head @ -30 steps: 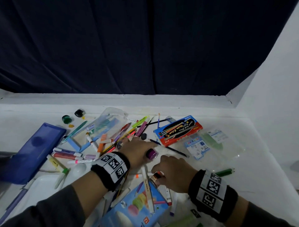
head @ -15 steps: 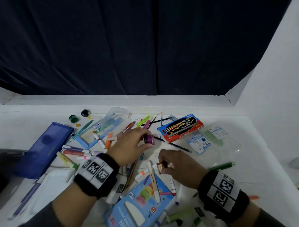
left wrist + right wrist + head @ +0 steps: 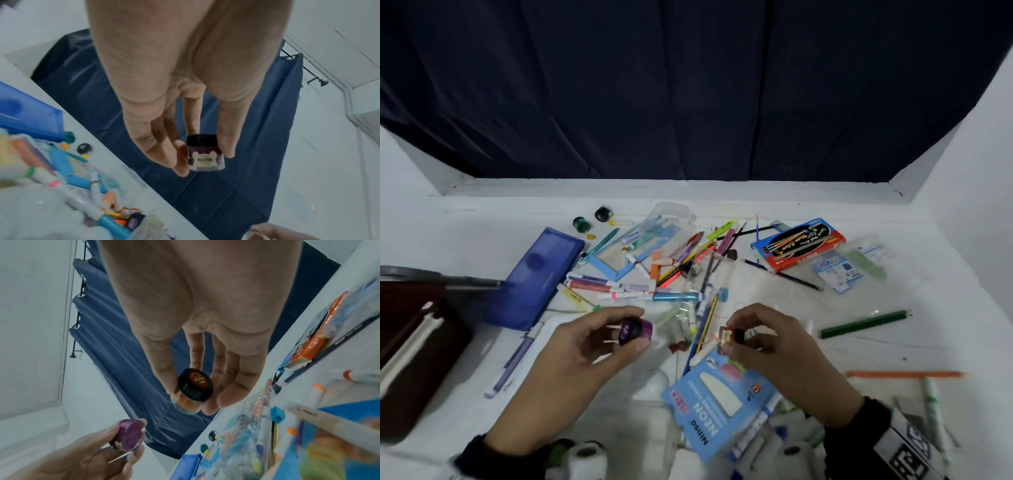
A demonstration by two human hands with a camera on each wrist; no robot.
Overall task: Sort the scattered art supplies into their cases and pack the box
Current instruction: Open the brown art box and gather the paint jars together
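My left hand (image 3: 631, 334) pinches a small purple paint pot (image 3: 637, 330) with a black lid, held above the table; the left wrist view shows the purple paint pot (image 3: 205, 154) between thumb and fingers. My right hand (image 3: 732, 337) pinches a small orange paint pot (image 3: 730, 336) with a black lid, which the right wrist view shows as an orange paint pot (image 3: 191, 394) at the fingertips. Both hands hover over scattered markers and pencils (image 3: 654, 274). A blue pencil case (image 3: 534, 277) lies to the left.
A dark box (image 3: 410, 342) sits at the left edge. A light blue Neon pencil pack (image 3: 719, 394) lies under my hands. A red and blue brush box (image 3: 798, 245), clear pouches (image 3: 859, 263), a green pencil (image 3: 866, 323) and two paint pots (image 3: 592, 219) lie around.
Both hands have lifted off the table and drawn toward me, each carrying its paint pot. The head view has tilted down, bringing the dark box into sight at left.
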